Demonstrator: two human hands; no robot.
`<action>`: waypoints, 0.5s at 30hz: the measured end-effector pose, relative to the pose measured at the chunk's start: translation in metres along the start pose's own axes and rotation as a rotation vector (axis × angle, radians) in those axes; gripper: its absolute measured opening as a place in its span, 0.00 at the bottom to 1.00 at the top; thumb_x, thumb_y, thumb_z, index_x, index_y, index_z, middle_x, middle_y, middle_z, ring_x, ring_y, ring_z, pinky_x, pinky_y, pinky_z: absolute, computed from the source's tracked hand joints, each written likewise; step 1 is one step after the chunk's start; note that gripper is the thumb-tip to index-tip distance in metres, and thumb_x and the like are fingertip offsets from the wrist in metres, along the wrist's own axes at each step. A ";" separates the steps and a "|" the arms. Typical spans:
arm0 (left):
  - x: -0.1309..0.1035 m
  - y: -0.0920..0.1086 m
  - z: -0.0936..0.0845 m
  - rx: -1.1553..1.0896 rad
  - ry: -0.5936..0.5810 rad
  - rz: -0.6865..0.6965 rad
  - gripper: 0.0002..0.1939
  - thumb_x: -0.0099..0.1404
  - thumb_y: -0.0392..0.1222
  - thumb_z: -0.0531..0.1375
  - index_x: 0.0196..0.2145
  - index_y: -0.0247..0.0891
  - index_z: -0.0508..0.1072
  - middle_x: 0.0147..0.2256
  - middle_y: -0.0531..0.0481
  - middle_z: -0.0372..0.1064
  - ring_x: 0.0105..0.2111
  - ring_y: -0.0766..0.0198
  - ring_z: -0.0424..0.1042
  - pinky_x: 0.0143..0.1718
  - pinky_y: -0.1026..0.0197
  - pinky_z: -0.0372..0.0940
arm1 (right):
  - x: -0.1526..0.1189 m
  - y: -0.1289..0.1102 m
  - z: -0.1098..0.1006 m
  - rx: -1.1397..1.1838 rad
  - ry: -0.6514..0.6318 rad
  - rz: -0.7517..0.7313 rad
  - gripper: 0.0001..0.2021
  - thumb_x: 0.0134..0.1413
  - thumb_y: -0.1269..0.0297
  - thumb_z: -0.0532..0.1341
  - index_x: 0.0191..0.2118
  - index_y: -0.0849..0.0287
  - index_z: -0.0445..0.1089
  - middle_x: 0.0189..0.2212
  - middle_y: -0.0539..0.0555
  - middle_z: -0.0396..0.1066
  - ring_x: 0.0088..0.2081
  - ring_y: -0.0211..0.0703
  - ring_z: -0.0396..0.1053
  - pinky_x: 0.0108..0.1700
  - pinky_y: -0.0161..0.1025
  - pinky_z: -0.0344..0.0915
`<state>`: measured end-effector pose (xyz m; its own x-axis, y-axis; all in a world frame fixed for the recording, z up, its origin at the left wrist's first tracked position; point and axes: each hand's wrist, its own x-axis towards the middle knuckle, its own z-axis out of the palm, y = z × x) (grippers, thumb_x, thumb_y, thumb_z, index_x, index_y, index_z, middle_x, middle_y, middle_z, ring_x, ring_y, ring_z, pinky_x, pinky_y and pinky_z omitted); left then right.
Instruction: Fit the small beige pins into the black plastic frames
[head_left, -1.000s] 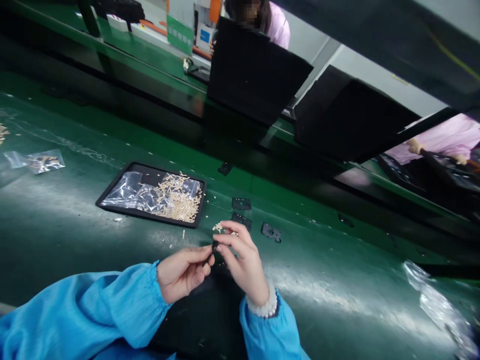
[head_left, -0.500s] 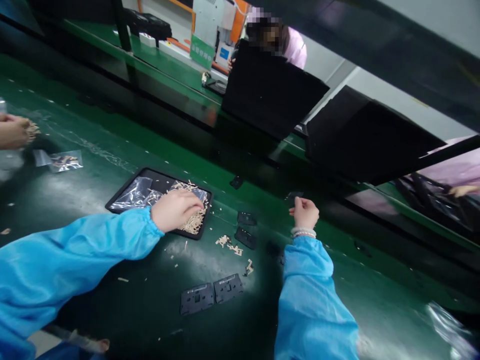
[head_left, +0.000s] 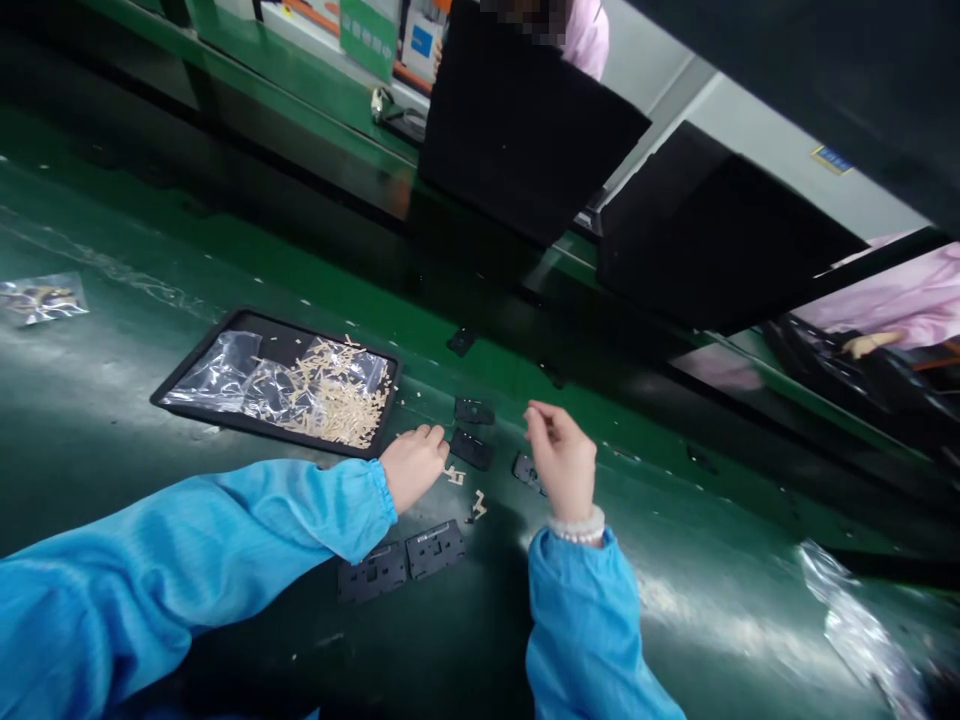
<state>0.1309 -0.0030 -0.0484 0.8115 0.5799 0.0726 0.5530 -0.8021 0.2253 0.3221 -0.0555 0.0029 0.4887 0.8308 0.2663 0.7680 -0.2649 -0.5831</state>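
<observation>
left hand: the bare left hand is palm down between tray and loose bits, fingers bent; the fingertips are hard to make out, so i cannot tell whether they are spread, pressed together or pinching.
right hand: the bare right hand, with a white beaded bracelet at its wrist, is raised, thumb and forefinger tips brought together; anything between them is too small to tell.
loose bits: small beige angular pieces lie just beside the left hand, perhaps partly hidden by it; a beige cluster with a dark bit lies nearer the wearer.
front plates: two flat dark rectangular plates with cutouts lie side by side on the green bench; the blue left sleeve partly covers the left one.
far plates: two black plates lie one behind the other between the hands; the right hand cuts off part of a grey-black plate.
tray: a shallow black tray holds a heap of thin beige pieces and crumpled clear bags, partly buried.
edges: a clear bag of small parts is cut off at left; crumpled clear plastic lies at right, blurred.
beyond: black panels hide most of a person in pink.
</observation>
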 end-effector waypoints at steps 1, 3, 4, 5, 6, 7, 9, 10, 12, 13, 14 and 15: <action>-0.001 -0.001 -0.001 -0.012 0.008 0.002 0.09 0.61 0.27 0.53 0.31 0.29 0.73 0.32 0.40 0.69 0.35 0.54 0.71 0.34 0.55 0.67 | -0.015 -0.006 0.001 0.067 -0.026 -0.015 0.15 0.55 0.56 0.55 0.40 0.59 0.72 0.32 0.56 0.76 0.29 0.43 0.73 0.35 0.39 0.68; -0.006 -0.004 -0.005 -0.044 0.039 0.009 0.09 0.62 0.28 0.53 0.30 0.31 0.74 0.32 0.41 0.70 0.35 0.55 0.71 0.36 0.55 0.67 | -0.042 -0.017 0.006 0.202 -0.091 -0.002 0.13 0.55 0.57 0.56 0.39 0.59 0.72 0.31 0.56 0.75 0.28 0.41 0.72 0.33 0.38 0.68; -0.010 -0.006 -0.007 -0.063 0.060 0.011 0.09 0.63 0.30 0.53 0.32 0.32 0.74 0.32 0.42 0.70 0.36 0.55 0.71 0.37 0.54 0.67 | -0.053 -0.022 0.010 0.268 -0.124 0.021 0.12 0.55 0.57 0.56 0.38 0.59 0.72 0.30 0.55 0.75 0.27 0.40 0.71 0.32 0.37 0.68; -0.013 -0.009 -0.009 -0.075 0.078 0.015 0.10 0.64 0.32 0.53 0.34 0.33 0.74 0.34 0.43 0.71 0.37 0.56 0.71 0.39 0.55 0.67 | -0.063 -0.026 0.015 0.336 -0.163 0.045 0.12 0.54 0.58 0.57 0.38 0.59 0.72 0.29 0.54 0.75 0.26 0.40 0.71 0.30 0.36 0.68; -0.016 -0.011 -0.011 -0.114 0.111 0.013 0.10 0.65 0.33 0.52 0.36 0.34 0.74 0.35 0.44 0.71 0.37 0.57 0.71 0.40 0.55 0.67 | -0.071 -0.029 0.021 0.401 -0.197 0.068 0.11 0.54 0.59 0.58 0.38 0.59 0.72 0.28 0.54 0.74 0.26 0.39 0.71 0.30 0.36 0.68; -0.018 -0.014 -0.013 -0.179 0.154 0.005 0.11 0.66 0.34 0.52 0.38 0.36 0.74 0.36 0.45 0.72 0.38 0.58 0.71 0.41 0.56 0.67 | -0.077 -0.033 0.027 0.458 -0.224 0.087 0.11 0.53 0.59 0.58 0.38 0.59 0.71 0.28 0.53 0.74 0.26 0.39 0.70 0.30 0.35 0.68; -0.022 -0.017 -0.017 -0.342 0.252 -0.020 0.11 0.66 0.35 0.52 0.39 0.37 0.74 0.36 0.47 0.74 0.37 0.61 0.72 0.42 0.59 0.67 | -0.083 -0.038 0.038 0.543 -0.251 0.120 0.11 0.51 0.60 0.60 0.39 0.59 0.71 0.29 0.53 0.74 0.26 0.38 0.70 0.30 0.35 0.69; -0.023 -0.019 -0.019 -0.412 0.295 -0.032 0.11 0.66 0.35 0.52 0.39 0.37 0.74 0.36 0.48 0.74 0.36 0.63 0.73 0.41 0.60 0.68 | -0.084 -0.041 0.042 0.578 -0.258 0.141 0.12 0.50 0.60 0.61 0.40 0.59 0.70 0.29 0.52 0.73 0.26 0.37 0.69 0.29 0.34 0.68; -0.025 -0.021 -0.024 -0.542 0.352 -0.067 0.11 0.66 0.36 0.51 0.38 0.38 0.74 0.35 0.49 0.75 0.35 0.65 0.74 0.39 0.63 0.68 | -0.083 -0.047 0.047 0.677 -0.279 0.204 0.12 0.51 0.58 0.61 0.39 0.60 0.70 0.27 0.51 0.72 0.24 0.35 0.67 0.24 0.31 0.65; -0.027 -0.021 -0.027 -0.608 0.354 -0.085 0.11 0.66 0.37 0.51 0.37 0.38 0.74 0.34 0.50 0.75 0.34 0.65 0.74 0.38 0.63 0.69 | -0.083 -0.051 0.047 0.752 -0.297 0.247 0.12 0.52 0.57 0.60 0.38 0.60 0.70 0.27 0.51 0.71 0.22 0.33 0.66 0.21 0.30 0.63; -0.029 -0.021 -0.029 -0.711 0.358 -0.100 0.11 0.65 0.38 0.52 0.36 0.38 0.74 0.33 0.50 0.75 0.34 0.65 0.74 0.38 0.62 0.69 | -0.083 -0.055 0.047 0.841 -0.323 0.296 0.13 0.52 0.55 0.59 0.37 0.60 0.71 0.27 0.51 0.70 0.21 0.32 0.64 0.19 0.29 0.60; -0.031 -0.021 -0.032 -0.834 0.356 -0.108 0.11 0.65 0.38 0.52 0.35 0.38 0.74 0.33 0.49 0.75 0.35 0.64 0.74 0.39 0.61 0.69 | -0.083 -0.060 0.046 0.936 -0.356 0.346 0.14 0.52 0.54 0.59 0.36 0.60 0.71 0.28 0.51 0.70 0.20 0.31 0.63 0.17 0.28 0.58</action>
<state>0.0878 0.0003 -0.0246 0.5808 0.7664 0.2746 0.1947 -0.4583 0.8672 0.2164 -0.0865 -0.0193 0.3544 0.9178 -0.1790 -0.0888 -0.1576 -0.9835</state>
